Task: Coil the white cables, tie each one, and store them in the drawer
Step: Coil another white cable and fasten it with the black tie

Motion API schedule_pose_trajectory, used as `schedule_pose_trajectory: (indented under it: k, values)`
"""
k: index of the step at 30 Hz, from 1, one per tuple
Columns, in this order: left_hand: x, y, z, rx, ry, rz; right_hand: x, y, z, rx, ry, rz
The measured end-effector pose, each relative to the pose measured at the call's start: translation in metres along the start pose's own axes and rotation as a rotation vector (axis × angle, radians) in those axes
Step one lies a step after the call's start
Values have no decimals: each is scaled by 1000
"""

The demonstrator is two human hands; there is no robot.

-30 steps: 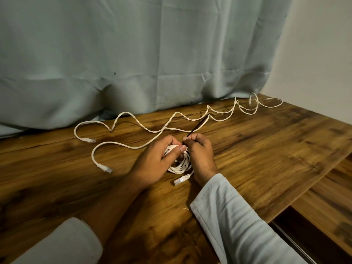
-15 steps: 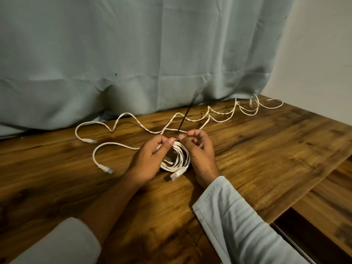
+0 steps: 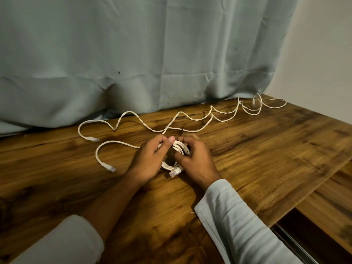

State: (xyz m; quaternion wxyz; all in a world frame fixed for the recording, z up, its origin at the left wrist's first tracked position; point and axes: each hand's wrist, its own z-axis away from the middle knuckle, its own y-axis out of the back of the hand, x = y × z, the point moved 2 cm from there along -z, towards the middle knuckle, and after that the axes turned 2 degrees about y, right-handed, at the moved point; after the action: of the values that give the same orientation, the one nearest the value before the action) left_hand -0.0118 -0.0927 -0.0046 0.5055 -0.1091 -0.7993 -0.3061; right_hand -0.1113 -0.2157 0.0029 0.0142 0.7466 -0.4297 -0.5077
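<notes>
Now coiled cable (image 3: pixel 176 149) between left hand (image 3: pixel 150 159) and right hand (image 3: pixel 194 159).

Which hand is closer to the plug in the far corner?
Right. Both hold the coil: the right hand is down-left of the plug; the left hand is farther left.

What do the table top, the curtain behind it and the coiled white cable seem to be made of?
Table top: wood or wood-look laminate, brown grain streaks, slight sheen.
Curtain: thin woven cloth, matte pale blue-green, with creases and folds.
Coiled white cable: likely plastic-sheathed, smooth, with a clear plastic plug.
</notes>
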Motion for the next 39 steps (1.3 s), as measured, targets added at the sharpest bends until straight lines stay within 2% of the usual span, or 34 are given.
schedule_pose_trajectory:
  k: [4, 10, 15, 21, 28, 35, 39]
  values:
    - [2, 0, 2, 18, -23, -26, 0, 1, -1, -1, -34, -26]
    - [5, 0, 3, 25, -39, 15, 7, -4, -1, -51, -222, -335]
    - [4, -2, 2, -2, -1, 53, 4, -5, -1, -108, -260, -455]
    - [1, -4, 2, -50, 62, 176, 6, -4, -1, -114, -273, -479]
    - [6, -7, 2, -58, 41, 237, 9, -8, -2, -99, -241, -499]
    - [4, -10, 0, -33, 56, 251, 12, -7, -2, 54, -157, -212]
    - [4, -12, 0, -26, 74, 282, 13, -10, -3, 100, -168, -397]
